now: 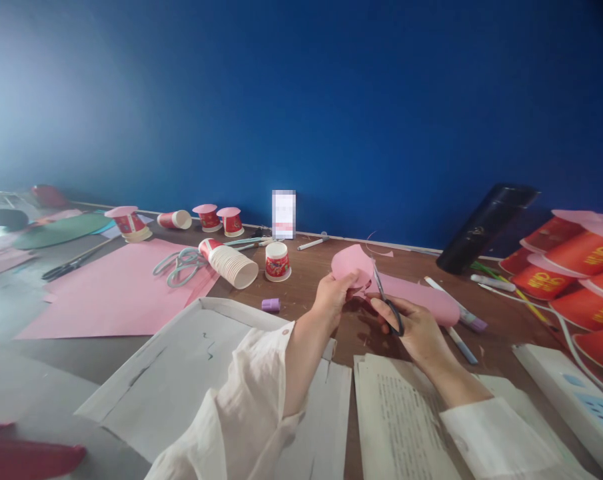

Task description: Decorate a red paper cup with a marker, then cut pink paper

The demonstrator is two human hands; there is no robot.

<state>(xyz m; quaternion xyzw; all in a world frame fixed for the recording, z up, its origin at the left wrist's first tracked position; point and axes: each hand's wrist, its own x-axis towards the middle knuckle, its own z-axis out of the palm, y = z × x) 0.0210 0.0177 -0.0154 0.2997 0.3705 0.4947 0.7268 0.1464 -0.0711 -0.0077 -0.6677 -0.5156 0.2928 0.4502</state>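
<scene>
My left hand (334, 297) pinches a rounded piece of pink paper (354, 261), held up above the brown table. In my right hand (416, 327) is a pair of scissors (392, 312) with black handles, its blades against the right edge of the paper. Behind my right hand lies a larger curled pink sheet (421, 300). A red paper cup (278, 263) stands upside down to the left of my left hand, and a purple pen cap (270, 305) lies in front of it.
Stacked paper cups (231, 263), a teal cord (181, 267) and pink sheets (116, 287) lie left. A phone (284, 215) leans on the blue wall. A black bottle (486, 230), red cups (588, 257) and a power strip (571, 393) are right. Printed pages (401, 420) lie in front.
</scene>
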